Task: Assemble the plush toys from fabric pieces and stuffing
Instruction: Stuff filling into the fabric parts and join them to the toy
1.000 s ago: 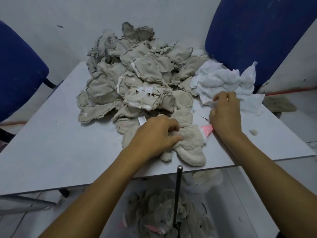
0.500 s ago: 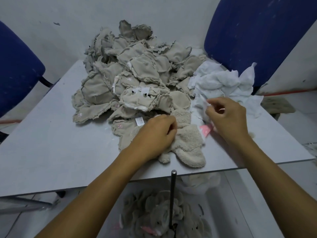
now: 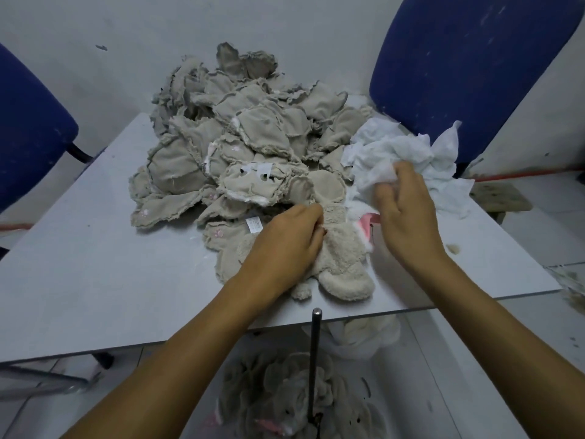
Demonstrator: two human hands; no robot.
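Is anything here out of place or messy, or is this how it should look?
Mostly a normal work mess. One small tuft of fluff lies loose on the table, apart from the white stuffing the right hand is pulling at. The left hand holds the fuzzy toy skin near the table's front edge.
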